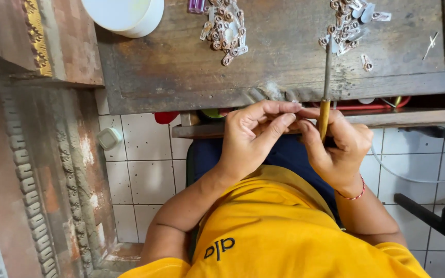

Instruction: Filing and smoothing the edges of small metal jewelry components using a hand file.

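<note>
A worn wooden desk (284, 67) is seen from above, spanning the upper part of the view, with carved panels (37, 170) at the left and a white tiled floor (145, 175) below. A yellow shirt (279, 231) fills the lower centre. A white round container (124, 15) is set at the desk's upper left edge. Two heaps of small metal pieces are laid on the desk: one heap (226, 28) at upper centre, another heap (348, 25) to its right, with a few loose pieces just beside the latter. The left hand (253, 136) and the right hand (338, 146) are held together just under the desk's near edge, their fingertips meeting. The right hand's fingers are closed around a slim tool (325, 98) with a yellowish handle and a metal shaft; the tool is held nearly upright in the view, its tip reaching over the desk edge to the right heap. The left hand's fingers are pinched together at the meeting point; whether a small piece is held there cannot be told. A red thread bracelet (355, 195) is worn on the right wrist.
</note>
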